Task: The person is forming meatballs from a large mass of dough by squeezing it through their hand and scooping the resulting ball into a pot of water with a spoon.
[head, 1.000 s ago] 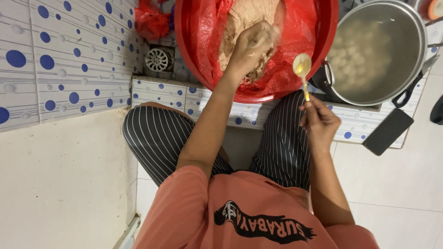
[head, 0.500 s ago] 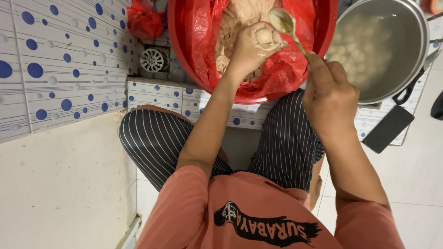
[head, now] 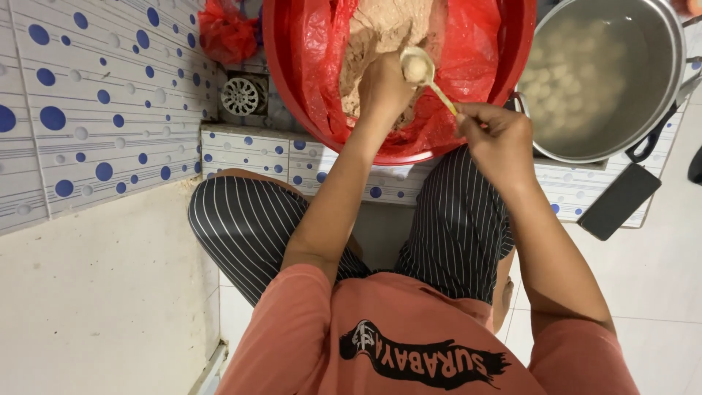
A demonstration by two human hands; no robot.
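A red basin (head: 292,95) lined with red plastic holds pale brown dough (head: 387,29). My left hand (head: 382,86) is clenched on a fistful of that dough inside the basin. My right hand (head: 496,139) grips the handle of a metal spoon (head: 423,72). The spoon's bowl sits right beside my left fist and carries a small round ball of dough. To the right stands a large metal pot (head: 607,80) of cloudy water with several pale balls in it.
A dark phone (head: 620,200) lies on the tiled ledge (head: 256,153) by the pot. A round floor drain (head: 241,95) and a crumpled red bag (head: 225,33) lie left of the basin. A dotted tile wall stands at the left. My striped-trousered knees are below.
My right hand swung the spoon from beside the pot over to my left fist in the basin. The spoon was bare a second ago and now carries a dough ball.
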